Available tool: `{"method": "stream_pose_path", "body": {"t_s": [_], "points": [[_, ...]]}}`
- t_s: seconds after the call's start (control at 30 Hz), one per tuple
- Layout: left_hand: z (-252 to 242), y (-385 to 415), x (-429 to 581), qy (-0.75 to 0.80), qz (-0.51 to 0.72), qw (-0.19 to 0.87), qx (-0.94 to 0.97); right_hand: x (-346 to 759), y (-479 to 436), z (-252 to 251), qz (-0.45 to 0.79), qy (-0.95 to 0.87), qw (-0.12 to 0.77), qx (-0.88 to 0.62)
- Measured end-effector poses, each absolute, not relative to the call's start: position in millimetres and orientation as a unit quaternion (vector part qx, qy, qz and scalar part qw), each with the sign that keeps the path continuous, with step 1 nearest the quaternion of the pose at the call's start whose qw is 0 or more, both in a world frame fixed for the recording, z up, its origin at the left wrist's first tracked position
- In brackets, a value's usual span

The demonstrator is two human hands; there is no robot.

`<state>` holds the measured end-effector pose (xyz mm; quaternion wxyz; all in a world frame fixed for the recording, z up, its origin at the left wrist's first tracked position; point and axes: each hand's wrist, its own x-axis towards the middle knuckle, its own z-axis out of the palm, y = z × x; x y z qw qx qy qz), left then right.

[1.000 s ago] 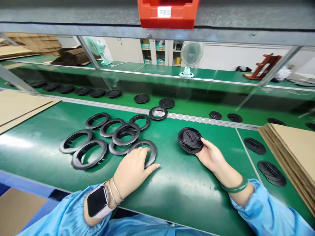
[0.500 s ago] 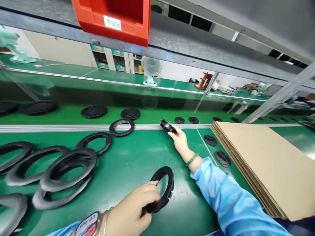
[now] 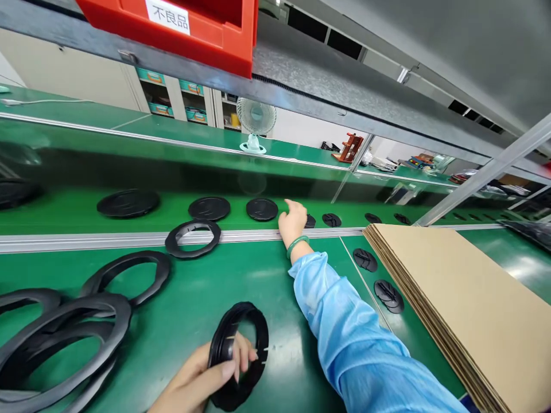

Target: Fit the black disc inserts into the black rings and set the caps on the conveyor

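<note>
My left hand [image 3: 202, 370] grips a black plastic ring [image 3: 261, 344] low in the middle of the view. Its thumb lies on the near side and its fingers pass through the opening. The ring stands tilted, with small notches along its edge. My right hand [image 3: 293, 221] reaches over the green belt [image 3: 172, 225] with thumb and forefinger apart, and nothing shows in it. Just left of it lies a round black disc [image 3: 262, 209] on the belt. A smaller black disc [image 3: 310, 221] is partly hidden behind the right hand.
Several larger black rings [image 3: 124, 304] overlap at the left of the green table. One ring [image 3: 172, 244] rests across the metal rail. Stacked cardboard sheets [image 3: 465, 287] lie at right, beside small black discs [image 3: 388, 296]. A red bin [image 3: 206, 34] hangs overhead from the shelf.
My right hand has moved forward to the belt and let go of the black disc, which now lies there. My left hand has turned the ring and shifted left. The view has shifted too.
</note>
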<state>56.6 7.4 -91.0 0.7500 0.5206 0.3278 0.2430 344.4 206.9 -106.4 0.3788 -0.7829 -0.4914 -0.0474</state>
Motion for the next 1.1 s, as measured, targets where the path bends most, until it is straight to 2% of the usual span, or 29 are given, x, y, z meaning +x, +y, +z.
{"method": "stream_pose_path", "body": {"t_s": [0.13, 0.3, 0.43, 0.53, 0.73, 0.83, 0.97, 1.1], "points": [[-95.7, 12.5, 59.7, 0.373, 0.204, 0.710, 0.561, 387.3, 195.8, -107.8, -0.058, -0.329, 0.328, -0.884], [-101.8, 1.0, 68.6, 0.388, 0.193, 0.687, 0.583, 405.3, 188.9, -109.2, -0.001, -0.384, 0.297, -0.874], [-113.8, -1.7, 74.4, 0.369, 0.222, 0.724, 0.539, 404.3, 197.6, -110.8, 0.044, -0.477, 0.314, -0.820], [-123.6, 2.3, 74.6, 0.356, 0.236, 0.717, 0.551, 410.4, 209.5, -117.4, 0.044, -0.468, 0.328, -0.819], [-116.5, 2.2, 73.9, 0.438, 0.203, 0.599, 0.639, 417.4, 213.7, -119.8, 0.050, -0.456, 0.346, -0.818], [-106.0, 4.3, 71.2, 0.462, 0.209, 0.563, 0.653, 406.1, 208.9, -112.1, 0.032, -0.463, 0.388, -0.796], [-99.9, 7.7, 68.4, 0.451, 0.286, 0.579, 0.617, 377.7, 174.8, -108.3, 0.015, -0.498, 0.463, -0.733], [-104.4, 10.2, 69.5, 0.421, 0.286, 0.619, 0.598, 343.4, 98.6, -111.5, 0.050, -0.553, 0.487, -0.674]]}}
